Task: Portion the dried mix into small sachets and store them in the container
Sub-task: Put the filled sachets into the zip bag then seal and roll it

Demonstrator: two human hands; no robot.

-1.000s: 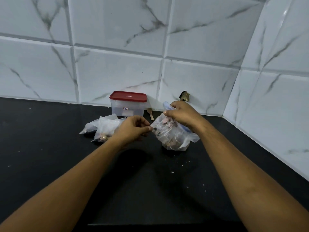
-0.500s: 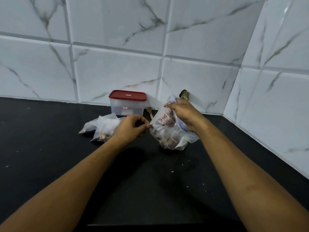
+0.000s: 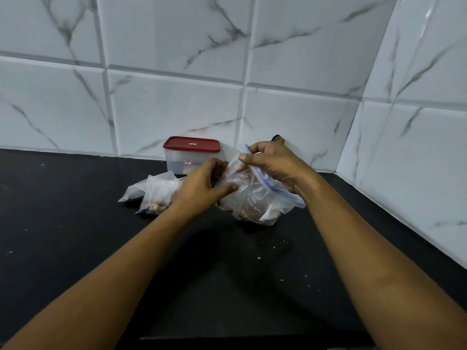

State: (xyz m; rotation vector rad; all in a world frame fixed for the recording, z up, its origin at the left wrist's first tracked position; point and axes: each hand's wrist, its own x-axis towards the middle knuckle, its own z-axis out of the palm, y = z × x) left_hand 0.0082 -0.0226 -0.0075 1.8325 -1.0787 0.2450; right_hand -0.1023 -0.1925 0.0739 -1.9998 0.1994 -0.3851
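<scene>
Both hands are on the zip bag (image 3: 252, 205) of dried mix, which sits near the tabletop's (image 3: 75, 223) back edge, just beside the red-lidded container (image 3: 189, 160). The right hand (image 3: 273, 165) pinches the blue zip strip at the mouth. The left hand's (image 3: 202, 188) fingers curl on the bag's left side. I'd worry about an uneven tug: the limp film could tip and spill mix among the crumbs (image 3: 280, 242). Filled sachets (image 3: 156, 190) lie close on the left.

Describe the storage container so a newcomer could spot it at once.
Follow the black counter to the marble-tiled back wall. The container stands at its foot, behind the left hand. Unlike the floppy bags nearby, it is a rigid box with a red lid.
</scene>
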